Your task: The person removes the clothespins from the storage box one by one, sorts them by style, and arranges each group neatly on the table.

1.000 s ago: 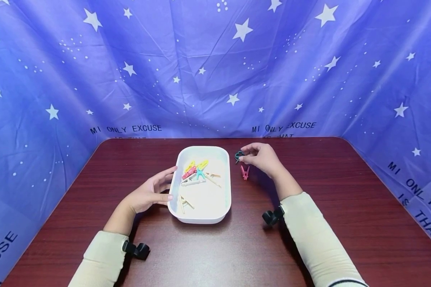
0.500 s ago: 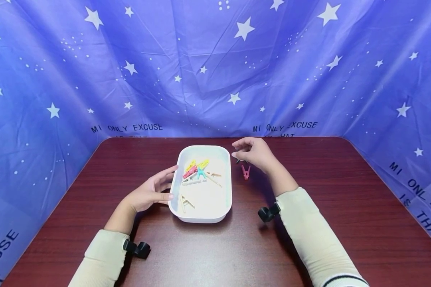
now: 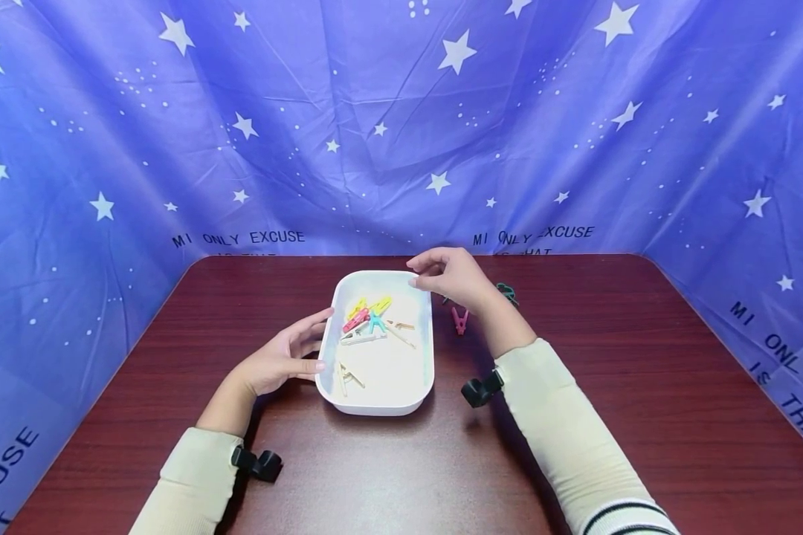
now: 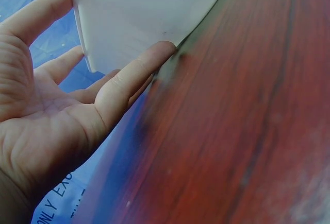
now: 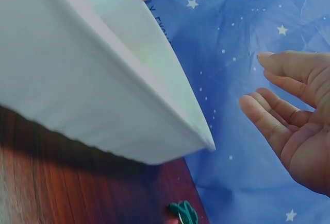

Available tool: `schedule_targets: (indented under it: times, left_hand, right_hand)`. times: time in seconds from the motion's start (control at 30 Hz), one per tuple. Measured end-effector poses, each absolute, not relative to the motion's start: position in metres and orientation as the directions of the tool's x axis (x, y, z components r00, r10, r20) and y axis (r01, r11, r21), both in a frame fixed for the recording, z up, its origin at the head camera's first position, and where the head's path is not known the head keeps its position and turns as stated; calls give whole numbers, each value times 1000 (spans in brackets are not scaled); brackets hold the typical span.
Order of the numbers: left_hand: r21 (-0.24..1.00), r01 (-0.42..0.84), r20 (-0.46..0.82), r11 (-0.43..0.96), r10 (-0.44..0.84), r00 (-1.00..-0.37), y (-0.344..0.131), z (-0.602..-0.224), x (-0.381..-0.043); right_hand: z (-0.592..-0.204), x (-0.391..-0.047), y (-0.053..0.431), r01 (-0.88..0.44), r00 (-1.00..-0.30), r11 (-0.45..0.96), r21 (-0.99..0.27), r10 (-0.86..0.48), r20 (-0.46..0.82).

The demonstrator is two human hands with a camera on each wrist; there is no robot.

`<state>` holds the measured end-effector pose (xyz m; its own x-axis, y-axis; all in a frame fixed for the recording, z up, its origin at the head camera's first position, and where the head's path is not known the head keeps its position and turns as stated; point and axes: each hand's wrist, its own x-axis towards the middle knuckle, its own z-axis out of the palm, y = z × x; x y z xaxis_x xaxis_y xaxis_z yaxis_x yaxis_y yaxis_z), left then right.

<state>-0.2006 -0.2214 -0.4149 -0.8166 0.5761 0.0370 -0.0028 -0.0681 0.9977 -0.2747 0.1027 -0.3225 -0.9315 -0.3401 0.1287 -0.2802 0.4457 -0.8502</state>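
Note:
A white tray (image 3: 375,409) stands on the dark red table, holding several clips. Among them are yellow clothespins (image 3: 378,305), a red clothespin (image 3: 356,321), a teal clip (image 3: 376,322), a white clothespin (image 3: 364,339) and wooden clothespins (image 3: 352,374). With nearly straight, spread fingers, my left hand (image 3: 279,360) touches the tray's left side. My right hand (image 3: 456,278) hovers at the tray's far right corner; its fingers (image 5: 260,116) are loosely bent with nothing between them in the right wrist view. A pink clothespin (image 3: 460,321) lies on the table right of the tray.
Dark green clips (image 3: 506,292) lie behind the right wrist, partly hidden by it. The wood-grain table (image 3: 642,371) reaches back to a blue star-patterned curtain (image 3: 401,148). Each sleeve carries a black wrist camera (image 3: 480,388).
My right hand has moved left from beside the dark green clips to the tray's far right corner. The left hand and the tray have stayed in place.

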Motion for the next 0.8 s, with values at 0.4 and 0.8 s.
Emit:
schedule_targets:
  times: [0.4, 0.8]
  left_hand:
    - [997, -3, 39, -71, 577, -816, -221, -415, -202]
    - [997, 9, 49, -70, 580, -813, -221, -416, -200]
  right_hand:
    - [-321, -280, 77, -251, -928, 404, -880, -360, 99]
    - [-331, -291, 57, -211, -923, 392, -895, -382, 51]
